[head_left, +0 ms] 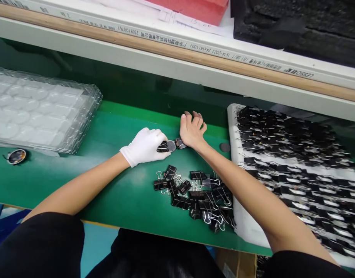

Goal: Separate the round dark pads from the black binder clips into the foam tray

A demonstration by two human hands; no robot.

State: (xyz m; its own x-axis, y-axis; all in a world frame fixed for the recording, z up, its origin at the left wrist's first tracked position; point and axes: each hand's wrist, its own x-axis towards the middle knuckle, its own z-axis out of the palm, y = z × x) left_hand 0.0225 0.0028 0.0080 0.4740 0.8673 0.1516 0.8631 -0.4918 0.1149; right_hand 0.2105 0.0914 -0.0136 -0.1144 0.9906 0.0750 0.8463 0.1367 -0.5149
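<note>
My left hand (147, 146), in a white glove, is closed around a small round grey-faced piece (171, 145) with a black binder clip (162, 146) on it, just above the green table. To its right, my bare right hand (192, 129) has its fingers spread and bent, with nothing visible in them. Another black clip (180, 143) lies by the heel of that hand, close to the round piece. Nearer to me is a loose pile of black binder clips (196, 195) with silver wire handles.
Clear plastic trays (38, 112) are stacked at the left, with a small round part (17, 156) below them. A white tray (234, 131) full of clipped pieces stands at the right. A dark disc (224, 147) lies beside it. A ledge (166, 58) crosses the back.
</note>
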